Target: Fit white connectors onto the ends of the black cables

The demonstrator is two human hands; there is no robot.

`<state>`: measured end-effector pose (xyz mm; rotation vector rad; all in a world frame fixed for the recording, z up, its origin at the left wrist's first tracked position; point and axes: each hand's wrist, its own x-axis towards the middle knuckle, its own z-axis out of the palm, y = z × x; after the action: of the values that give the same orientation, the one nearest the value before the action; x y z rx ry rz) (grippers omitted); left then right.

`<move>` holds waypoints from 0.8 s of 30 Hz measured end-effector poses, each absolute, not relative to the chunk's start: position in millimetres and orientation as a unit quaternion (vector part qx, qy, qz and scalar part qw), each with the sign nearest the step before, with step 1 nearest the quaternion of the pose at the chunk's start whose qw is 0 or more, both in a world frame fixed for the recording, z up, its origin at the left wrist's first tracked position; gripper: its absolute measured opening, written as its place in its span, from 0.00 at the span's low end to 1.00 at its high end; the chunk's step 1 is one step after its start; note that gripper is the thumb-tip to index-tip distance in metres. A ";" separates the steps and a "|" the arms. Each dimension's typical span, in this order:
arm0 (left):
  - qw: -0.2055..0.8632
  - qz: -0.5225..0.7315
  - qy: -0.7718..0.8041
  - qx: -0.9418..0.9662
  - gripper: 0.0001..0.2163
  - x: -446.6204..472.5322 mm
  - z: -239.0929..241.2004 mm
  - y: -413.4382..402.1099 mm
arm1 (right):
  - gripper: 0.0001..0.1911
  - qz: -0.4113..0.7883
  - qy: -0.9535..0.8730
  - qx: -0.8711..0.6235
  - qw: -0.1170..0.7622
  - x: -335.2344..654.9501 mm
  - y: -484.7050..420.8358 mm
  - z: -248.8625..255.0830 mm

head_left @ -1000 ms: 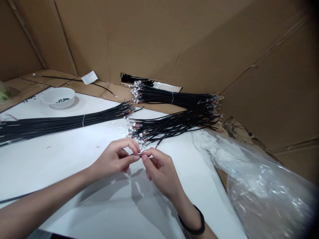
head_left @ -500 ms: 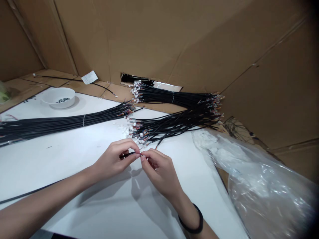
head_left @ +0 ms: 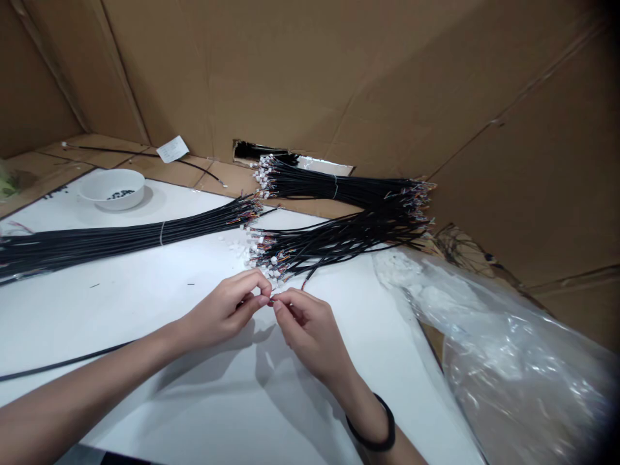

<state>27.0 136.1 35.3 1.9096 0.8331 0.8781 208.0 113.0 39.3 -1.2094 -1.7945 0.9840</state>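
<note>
White bowl (head_left: 112,187) of black pieces (head_left: 114,194) beyond the hands (head_left: 220,311)

Sheets of brown corrugated cardboard (head_left: 314,77) stand as walls behind the white table (head_left: 145,310), creased along their folds and meeting in a corner beyond its far left end, while another sheet (head_left: 523,129) slopes in to the right of the table. A flat strip of cardboard (head_left: 159,171) lies along the table's far edge, and a ragged hole (head_left: 247,150) opens in the wall just above it. Bright, even light whitens the tabletop.
</note>
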 end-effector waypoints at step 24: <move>0.579 0.366 0.326 0.651 0.12 29.1 40.9 136.9 | 0.15 0.613 -0.530 -0.455 0.369 209.7 118.0 41.6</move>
<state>29.1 136.9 40.9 1.5231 0.7624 0.8556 209.7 118.0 41.6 -1.1684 -1.3616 1.5730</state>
